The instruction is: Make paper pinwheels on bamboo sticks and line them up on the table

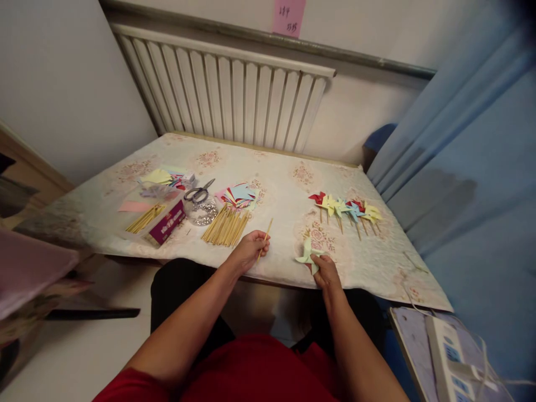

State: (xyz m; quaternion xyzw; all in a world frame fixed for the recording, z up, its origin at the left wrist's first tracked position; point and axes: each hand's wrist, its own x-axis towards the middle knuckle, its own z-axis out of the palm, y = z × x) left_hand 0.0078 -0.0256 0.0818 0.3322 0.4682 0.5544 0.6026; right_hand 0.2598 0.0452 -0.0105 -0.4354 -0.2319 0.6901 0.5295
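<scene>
My left hand [250,248] is closed around a thin wooden stick [265,239] near the table's front edge, the stick pointing up and away from me. My right hand [324,272] pinches a pale green folded paper pinwheel [307,253] at the table's front edge. The two hands are apart, about a hand's width between them. A loose pile of wooden sticks [226,226] lies just beyond my left hand.
A row of finished paper pinwheels [347,211] lies at the right. Cut coloured paper squares [239,195], scissors [200,192], a clear bag [201,213] and a box with sticks [156,220] sit at the left. A radiator [226,95] stands behind the table [272,167].
</scene>
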